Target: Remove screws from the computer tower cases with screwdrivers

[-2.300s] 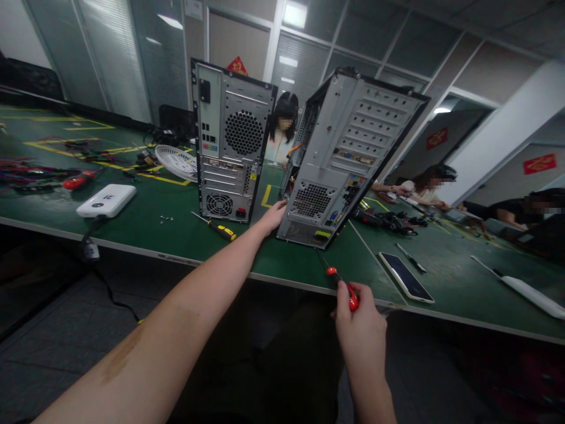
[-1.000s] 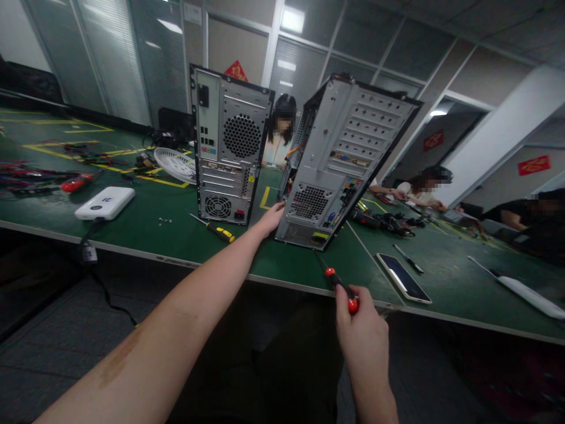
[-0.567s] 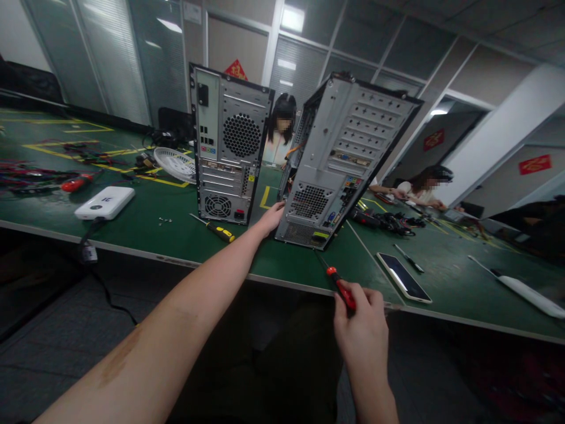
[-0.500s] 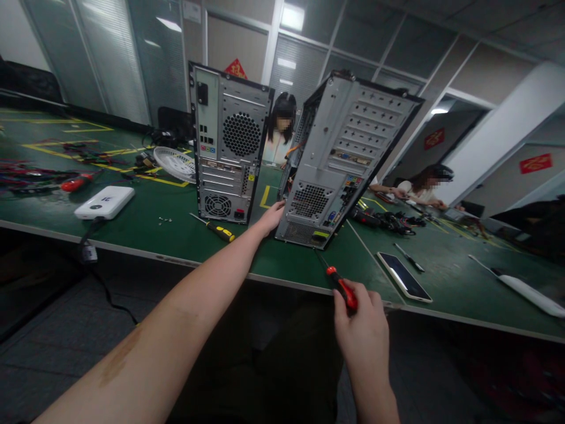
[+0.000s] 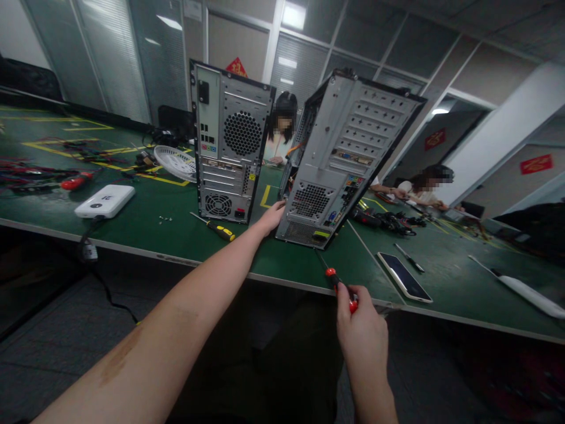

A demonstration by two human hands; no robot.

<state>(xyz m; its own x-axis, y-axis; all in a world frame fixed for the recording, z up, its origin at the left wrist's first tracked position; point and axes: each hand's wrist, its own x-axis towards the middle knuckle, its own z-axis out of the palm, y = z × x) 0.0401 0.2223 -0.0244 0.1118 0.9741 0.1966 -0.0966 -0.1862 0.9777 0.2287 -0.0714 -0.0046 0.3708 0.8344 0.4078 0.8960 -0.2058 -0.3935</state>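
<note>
Two computer cases stand upright with their back panels facing me. My left hand (image 5: 272, 218) touches the lower left side of the right case (image 5: 309, 176), its fingertips hidden behind the case edge. My right hand (image 5: 359, 312) is closed around the handle of a red and black screwdriver (image 5: 331, 272), whose shaft points up to the lower back edge of that case; whether the tip touches cannot be made out. The left case (image 5: 242, 134) stands beside it, apart. A yellow and black screwdriver (image 5: 221, 230) lies in front of the left case.
On the green table (image 5: 141, 241) are a white device (image 5: 105, 201) with a cable, small screws (image 5: 165, 219), a white basket (image 5: 174, 162), wires, a red-handled tool (image 5: 77, 181), a phone (image 5: 404, 277) and a pen (image 5: 409, 257). Two people sit beyond.
The fingers of my right hand have shifted on the screwdriver handle and cover more of it. My left hand stays at the case.
</note>
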